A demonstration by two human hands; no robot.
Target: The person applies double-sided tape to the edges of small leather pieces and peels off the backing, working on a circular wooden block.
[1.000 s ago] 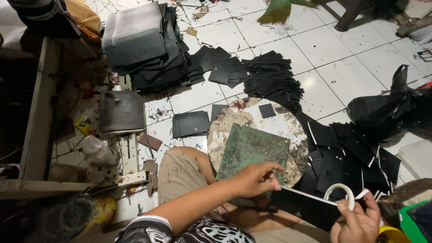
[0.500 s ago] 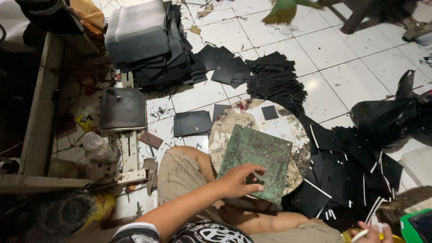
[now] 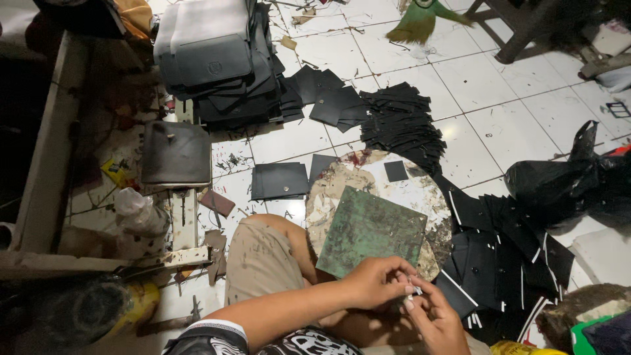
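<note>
My left hand point(image 3: 376, 281) and my right hand point(image 3: 435, 321) meet over my lap at the bottom of the view. The fingertips of both pinch a small white piece point(image 3: 413, 292); its kind is too small to tell. Just beyond the hands a worn green square mat point(image 3: 369, 229) lies on a stained round board point(image 3: 420, 186). My bent knee in tan trousers point(image 3: 263, 260) is left of the mat.
Flat black cut pieces lie in heaps on the white tiled floor: a fan of strips point(image 3: 401, 125), a pile at the right point(image 3: 499, 250), grey and black panels at the top left point(image 3: 210, 52). A black plastic bag point(image 3: 565, 181) sits right. A wooden frame point(image 3: 46, 164) runs along the left.
My left hand has lifted off the green mat. My right hand, which held a white ring low at the right, has come in to meet it on a small white piece.
</note>
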